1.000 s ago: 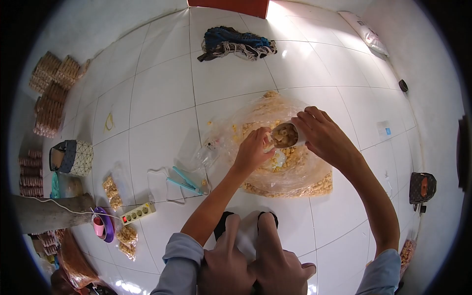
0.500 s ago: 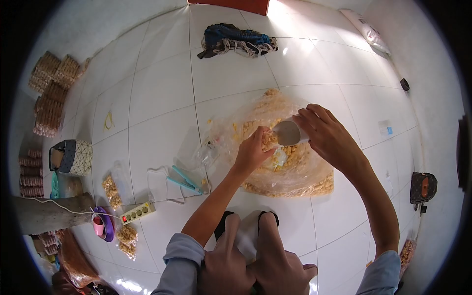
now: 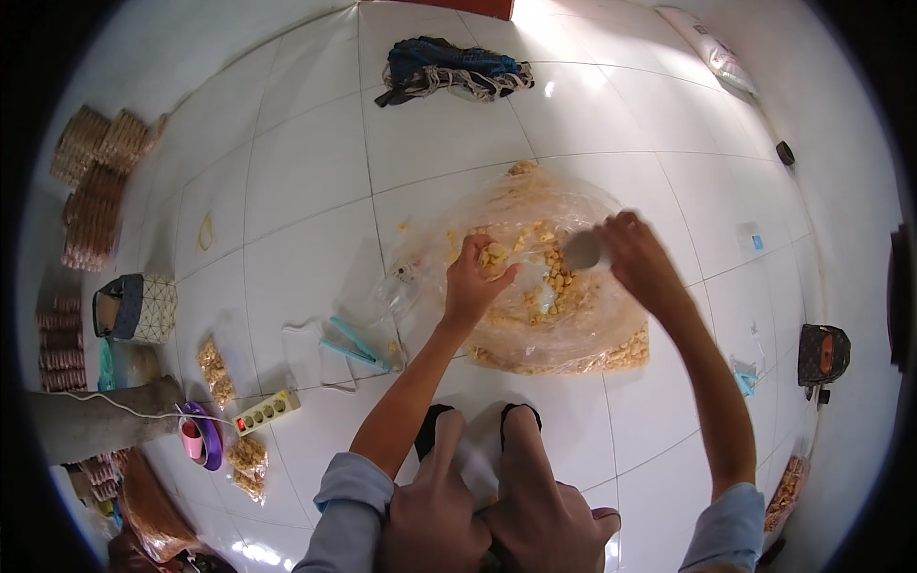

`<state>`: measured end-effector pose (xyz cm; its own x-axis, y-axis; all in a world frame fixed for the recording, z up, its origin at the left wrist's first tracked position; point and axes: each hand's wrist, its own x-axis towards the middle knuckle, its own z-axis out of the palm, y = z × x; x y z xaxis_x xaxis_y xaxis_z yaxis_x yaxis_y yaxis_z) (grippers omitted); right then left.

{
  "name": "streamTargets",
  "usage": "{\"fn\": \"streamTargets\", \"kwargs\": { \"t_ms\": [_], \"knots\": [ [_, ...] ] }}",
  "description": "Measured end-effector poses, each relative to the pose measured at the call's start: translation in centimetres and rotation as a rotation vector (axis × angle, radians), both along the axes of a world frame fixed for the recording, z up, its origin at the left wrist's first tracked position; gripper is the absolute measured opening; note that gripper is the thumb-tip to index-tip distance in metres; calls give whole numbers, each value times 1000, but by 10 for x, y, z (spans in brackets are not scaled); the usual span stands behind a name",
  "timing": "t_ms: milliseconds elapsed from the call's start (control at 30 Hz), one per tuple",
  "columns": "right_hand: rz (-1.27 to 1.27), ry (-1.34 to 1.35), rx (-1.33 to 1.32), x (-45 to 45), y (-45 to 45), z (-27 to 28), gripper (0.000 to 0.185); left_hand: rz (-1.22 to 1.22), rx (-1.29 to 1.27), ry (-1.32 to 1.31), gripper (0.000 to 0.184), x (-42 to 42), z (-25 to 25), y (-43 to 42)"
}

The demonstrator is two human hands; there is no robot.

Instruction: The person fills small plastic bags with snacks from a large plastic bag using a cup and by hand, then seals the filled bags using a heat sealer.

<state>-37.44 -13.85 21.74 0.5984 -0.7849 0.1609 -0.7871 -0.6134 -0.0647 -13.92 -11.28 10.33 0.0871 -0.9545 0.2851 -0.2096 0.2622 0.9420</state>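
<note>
A large clear plastic bag (image 3: 501,349) of yellowish snack pieces lies spread on the tiled floor, its mouth open. Over its left side, my left hand (image 3: 468,286) curls around a small clear bag (image 3: 494,256) with some of the pieces in it. My right hand (image 3: 638,256) grips a greyish cup-like scoop (image 3: 582,250), slightly blurred, above the right side of the opening. Loose snack pieces (image 3: 557,279) show between the hands. Part of the scoop's rim and handle side is hidden by my fingers.
To the left lie a turquoise flat-iron-like tool (image 3: 355,346), a power strip (image 3: 267,413) and filled snack bags (image 3: 216,372). A purple dish (image 3: 212,439) holds a pink cup (image 3: 192,439). A dark bundled cloth (image 3: 454,69) is ahead; a brown pouch (image 3: 823,355) sits right.
The scoop has moved from beside the small bag to the right, apart from my left hand. My left hand has shifted slightly left and up with the small bag.
</note>
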Motion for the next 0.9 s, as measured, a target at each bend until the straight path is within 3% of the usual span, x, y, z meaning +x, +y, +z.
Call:
{"fn": "streamTargets", "kwargs": {
  "t_ms": [167,300,367,567,700,800,900],
  "knots": [
    [37,106,31,-9,6,-135,29,32,37,-63,38,21,-3,5],
    [-43,-53,137,2,13,-181,30,43,113,-94,41,30,-16,11],
    [56,-79,263,13,17,-199,35,41,142,-100,40,30,-23,13],
    [146,-208,490,44,28,-190,50,34,96,-112,40,30,-28,14],
    [138,-240,499,37,20,-168,53,28,87,-81,42,34,-24,14],
    [-71,-296,530,16,12,-140,62,15,70,-52,45,31,-16,12],
    [-50,-271,416,-3,6,-102,58,-27,59,-7,46,24,-1,6]
  ]
}}
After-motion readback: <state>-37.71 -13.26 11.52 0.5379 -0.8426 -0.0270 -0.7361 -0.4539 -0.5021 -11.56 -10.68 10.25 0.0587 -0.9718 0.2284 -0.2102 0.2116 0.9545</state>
